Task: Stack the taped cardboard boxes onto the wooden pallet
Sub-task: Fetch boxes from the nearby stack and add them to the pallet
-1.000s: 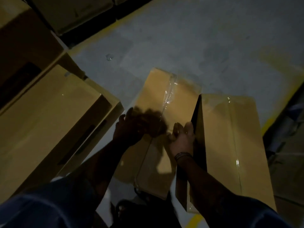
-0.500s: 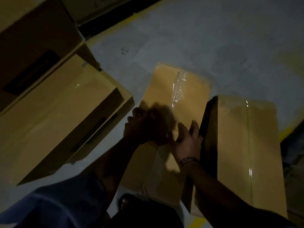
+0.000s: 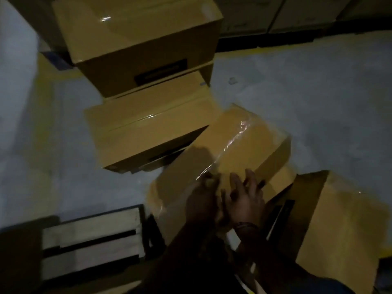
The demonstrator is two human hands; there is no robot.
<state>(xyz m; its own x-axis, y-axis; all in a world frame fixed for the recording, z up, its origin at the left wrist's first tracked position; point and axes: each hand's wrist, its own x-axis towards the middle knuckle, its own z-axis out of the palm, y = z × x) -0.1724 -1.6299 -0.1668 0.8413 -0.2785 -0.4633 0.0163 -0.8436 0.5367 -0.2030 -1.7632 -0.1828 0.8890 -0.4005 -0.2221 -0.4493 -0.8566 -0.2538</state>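
1. Matt brown cardboard box (image 3: 237, 149), its seam under glossy, crinkled clear tape (image 3: 233, 143).
2. Smooth taped cardboard on the stacked boxes (image 3: 135, 32), catching glints of light.
3. Bare, pale, rough-sawn wood on the pallet (image 3: 93, 240).
4. Dull grey concrete floor (image 3: 318, 102).

I see both forearms reaching forward and up from the bottom edge, close together. My left hand (image 3: 202, 200) is in shadow, fingers curled, its grip unclear. My right hand (image 3: 244, 200) sits just beside it, fingers spread and extended, a band on its wrist.
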